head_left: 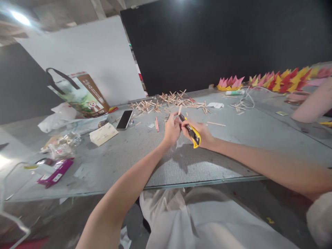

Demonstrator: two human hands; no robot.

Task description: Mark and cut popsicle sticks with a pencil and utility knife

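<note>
My left hand [172, 129] is closed on a flat wooden craft stick [180, 110], whose top end pokes up past the fingers. In my right hand [201, 133] is a yellow and black utility knife [193, 133], its front end up against the stick at the left fingertips. Both hands meet above the grey table, and the fingers partly hide the blade and the lower stick. Just beyond them lies a pile of wooden sticks [176, 99], many joined in crossed shapes. A thin red-and-white striped stick [157, 124] rests left of my left hand.
On the left are a phone [125, 119], a cream paper piece [103, 134], a printed bag [85, 95] and a purple packet [55, 173]. At the right stand pink, red and yellow paper crowns [282, 80], a glue stick [234, 92], a white cable [249, 98] and a pink roll [312, 102].
</note>
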